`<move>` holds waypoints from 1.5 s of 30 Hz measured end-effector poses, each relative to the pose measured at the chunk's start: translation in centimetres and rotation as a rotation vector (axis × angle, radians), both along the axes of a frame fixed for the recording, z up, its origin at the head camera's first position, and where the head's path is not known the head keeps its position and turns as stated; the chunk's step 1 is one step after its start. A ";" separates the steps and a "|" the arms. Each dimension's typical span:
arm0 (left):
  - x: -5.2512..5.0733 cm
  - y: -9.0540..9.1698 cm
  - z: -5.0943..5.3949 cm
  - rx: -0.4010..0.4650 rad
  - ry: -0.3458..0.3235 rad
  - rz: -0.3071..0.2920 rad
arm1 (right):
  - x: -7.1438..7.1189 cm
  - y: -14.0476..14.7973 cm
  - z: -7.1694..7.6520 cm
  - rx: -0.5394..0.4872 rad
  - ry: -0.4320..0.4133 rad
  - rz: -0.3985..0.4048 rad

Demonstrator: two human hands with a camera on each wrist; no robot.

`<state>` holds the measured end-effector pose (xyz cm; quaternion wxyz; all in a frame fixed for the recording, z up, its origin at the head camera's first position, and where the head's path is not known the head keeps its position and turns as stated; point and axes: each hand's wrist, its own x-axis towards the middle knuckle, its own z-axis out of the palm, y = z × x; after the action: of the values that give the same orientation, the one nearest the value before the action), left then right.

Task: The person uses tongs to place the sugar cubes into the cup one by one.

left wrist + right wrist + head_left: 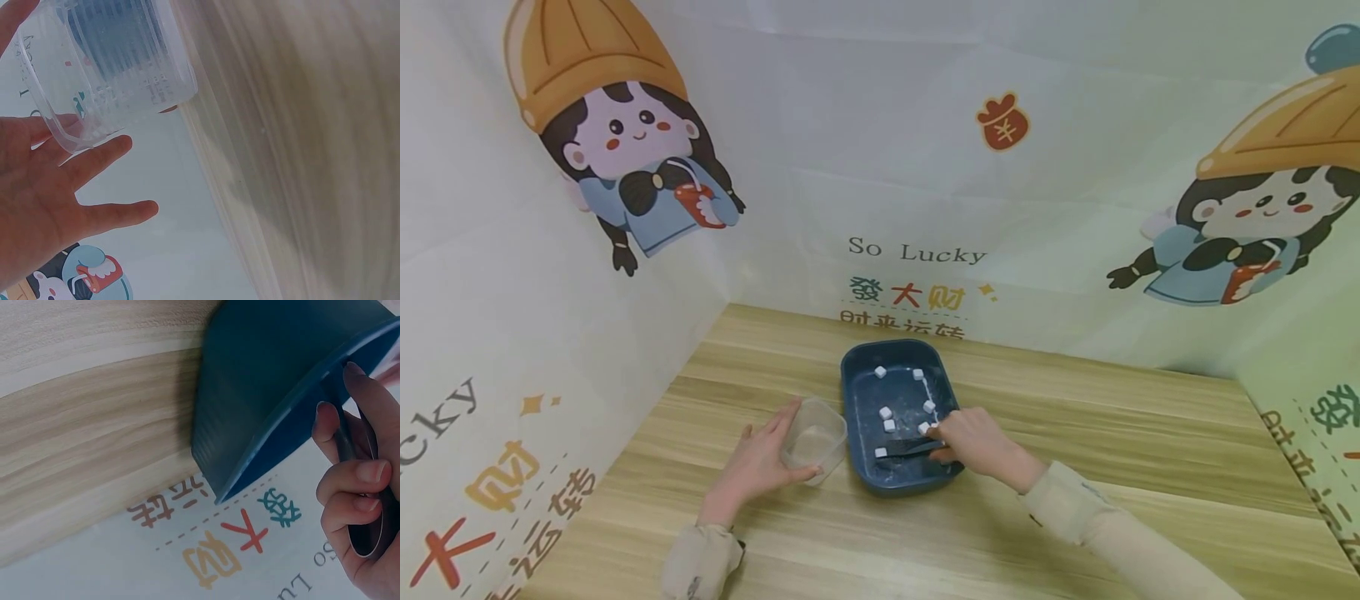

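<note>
My left hand (762, 457) holds a clear plastic container (814, 442) between thumb and fingers; in the left wrist view some fingers spread away from the container (125, 69). To its right, a dark blue basin (859, 375) bears several small white cubes, among them one cube (880, 372) near the far end. My right hand (981, 443) grips black tongs (910, 447) over the basin's near part. A white cube (881, 452) is at the tongs' tips; whether they pinch it I cannot tell. In the right wrist view, fingers curl round the tongs (345, 440), and the basin wall hides their tips.
Both containers stand on a wood-grain table (1075, 417). A printed cloth (865, 150) with cartoon figures and lettering rises behind the table and along its sides. The basin's raised rim (847, 417) lies close beside the clear container.
</note>
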<state>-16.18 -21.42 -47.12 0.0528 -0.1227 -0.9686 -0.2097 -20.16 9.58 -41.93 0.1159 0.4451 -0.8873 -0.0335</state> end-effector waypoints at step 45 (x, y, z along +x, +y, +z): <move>0.1 -0.1 0.1 0.001 -0.007 -0.002 | 2.3 8.1 2.9 -0.603 -0.055 -0.240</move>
<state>-16.04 -21.51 -47.03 0.0492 -0.1230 -0.9685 -0.2108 -17.90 17.69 -39.06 0.2136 0.2837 -0.9063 0.2293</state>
